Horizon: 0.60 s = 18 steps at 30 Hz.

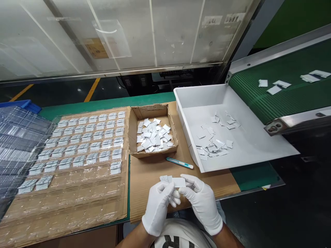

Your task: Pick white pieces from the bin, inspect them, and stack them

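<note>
At the far left a stack of clear blister trays (18,144) lies beside a blue bin (24,104). Next to it, on a cardboard sheet (77,206), a clear tray (77,151) carries rows of small grey-white pieces; the upper five rows hold six each, a lower row has one near the right edge, and two more sit at the lower left.

The left hand (158,203), in a white glove, is closed around a small stack of white cards (165,178), pinching it from below just over the near edge of the bench (248,175). The right hand (200,199), also gloved, grips a single white card (179,182) between thumb and fingertips, touching the stack's right end. That card's long axis runs left to right, roughly level, its flat face turned up toward the camera.

Behind the hands a teal-handled knife (179,163) lies on the cardboard, its long axis slanting down to the right. Beyond it an open cardboard box (152,132) holds a loose heap of white cards, too many to count.

To the right a white plastic tray (243,144) holds a scattered pile of the same cards. Above it a green conveyor belt (281,93) carries about five more. Two paper labels (223,19) on the panel behind bear writing too blurred to read. Part of a printed letter, perhaps "R", shows on the person's shirt (178,241).
</note>
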Available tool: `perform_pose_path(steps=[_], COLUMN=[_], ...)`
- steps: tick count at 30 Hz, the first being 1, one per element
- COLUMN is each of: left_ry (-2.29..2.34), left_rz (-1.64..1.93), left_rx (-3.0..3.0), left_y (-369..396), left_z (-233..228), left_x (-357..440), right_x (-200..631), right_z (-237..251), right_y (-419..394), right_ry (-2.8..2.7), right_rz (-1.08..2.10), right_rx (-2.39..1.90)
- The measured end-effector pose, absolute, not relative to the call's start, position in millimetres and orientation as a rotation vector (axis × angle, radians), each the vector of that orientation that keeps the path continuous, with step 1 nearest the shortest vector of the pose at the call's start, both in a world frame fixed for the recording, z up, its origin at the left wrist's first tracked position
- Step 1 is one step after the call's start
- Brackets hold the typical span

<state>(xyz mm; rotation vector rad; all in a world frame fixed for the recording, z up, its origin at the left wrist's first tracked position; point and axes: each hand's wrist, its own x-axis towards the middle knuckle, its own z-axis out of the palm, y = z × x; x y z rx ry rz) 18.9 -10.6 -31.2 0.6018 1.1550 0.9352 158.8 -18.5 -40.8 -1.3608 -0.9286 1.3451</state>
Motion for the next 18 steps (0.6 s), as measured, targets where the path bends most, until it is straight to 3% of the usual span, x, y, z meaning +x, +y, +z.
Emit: perform_pose_path(steps=[4,11,18], left_ry=[1.156,1.157,1.024], left_rz=[0.957,0.965,0.704], left_rx=[0.648,0.694,0.690], left_y=[-11.3,-12.1,-22.7], left_z=[-33.0,-31.6,-35.1], left_x=[19.7,18.7,12.5], right_x=[160.7,166.5,173.3], right_z=[-35.4,-30.2,-18.0], right_y=[-20.3,-36.2,-58.8], right_ry=[-1.048,-1.427,-1.698], right_rz=[1.246,0.744,0.701], right_rx=[-1.397,-1.522,-1.541])
